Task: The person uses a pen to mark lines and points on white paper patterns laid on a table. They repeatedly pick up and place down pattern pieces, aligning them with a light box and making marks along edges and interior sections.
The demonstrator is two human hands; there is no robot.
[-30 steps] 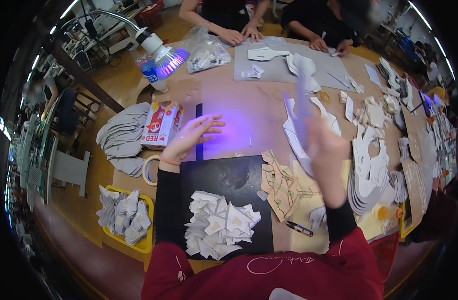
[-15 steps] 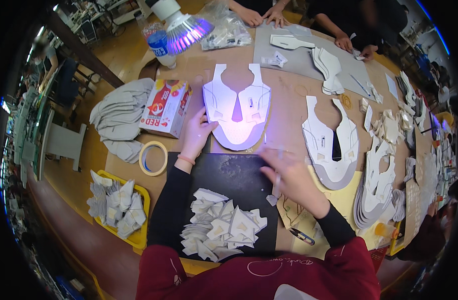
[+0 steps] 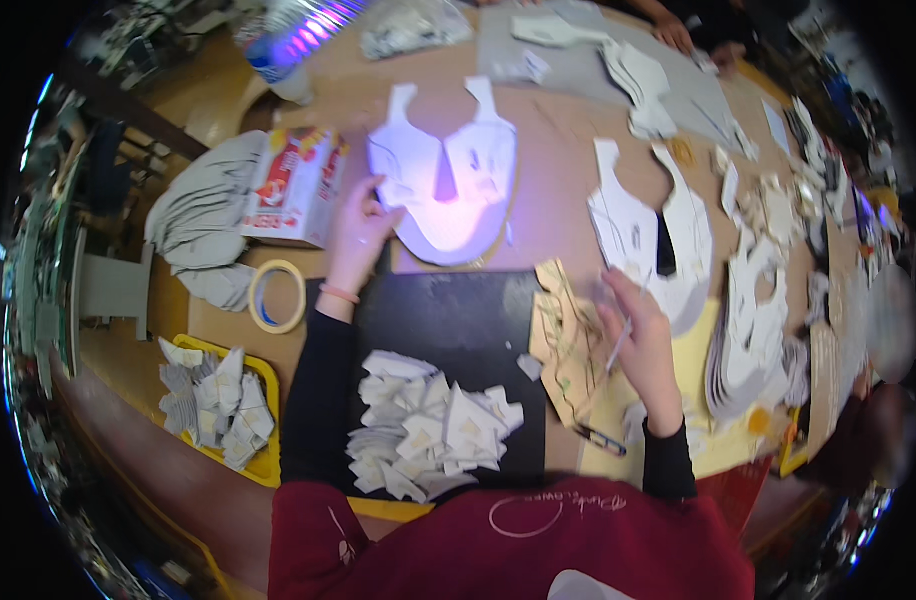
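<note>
A white shoe upper piece (image 3: 456, 235) lies under the violet-white glow of a lamp (image 3: 313, 25). At its left edge, my left hand (image 3: 361, 235) pinches it between thumb and fingers. My right hand (image 3: 640, 340), slightly blurred, is closed round a thin pale stick (image 3: 620, 343) whose kind I cannot make out. Below that hand lies a tan card pattern (image 3: 558, 345) with dark curved lines. A second white upper (image 3: 623, 225) rests just beyond my right hand, partly hidden by it. Small white cut pieces (image 3: 433, 425) are heaped on a black mat (image 3: 448, 310) between my forearms.
Left of the mat are a tape roll (image 3: 277, 297), a yellow tray (image 3: 270, 400) of pieces, a red-and-white box (image 3: 291, 190) and stacked grey parts (image 3: 203, 210). Snips (image 3: 600, 438) lie near my right wrist. More uppers (image 3: 748, 350) are piled right. Another person's hand (image 3: 673, 32) shows at the far edge.
My right hand has moved right and nearer to me, from beside the lit upper to over the card pattern. My left hand keeps its hold. The whole view has shifted somewhat.
</note>
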